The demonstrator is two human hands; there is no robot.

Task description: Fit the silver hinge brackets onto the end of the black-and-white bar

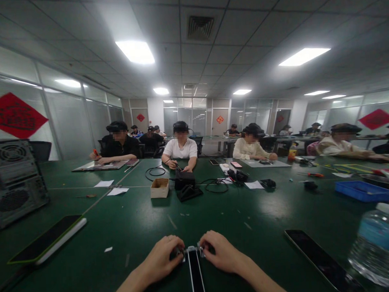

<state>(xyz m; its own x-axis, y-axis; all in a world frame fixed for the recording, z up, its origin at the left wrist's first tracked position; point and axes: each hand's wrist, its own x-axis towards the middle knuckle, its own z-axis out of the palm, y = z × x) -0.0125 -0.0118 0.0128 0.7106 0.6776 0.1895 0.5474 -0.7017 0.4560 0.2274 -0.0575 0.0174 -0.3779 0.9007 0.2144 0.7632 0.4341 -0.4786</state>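
A long narrow black strip with pale edges lies on the green table, running from the bottom edge toward me. My left hand is closed around the left side of its far end. My right hand is closed on the right side of that same end, where a small metal part shows between the fingers. Both hands touch the strip.
A black phone and a water bottle lie to the right. A tablet with a pale edge and a computer case sit left. A cardboard box, cables and a blue tray lie farther off. Several people sit across the table.
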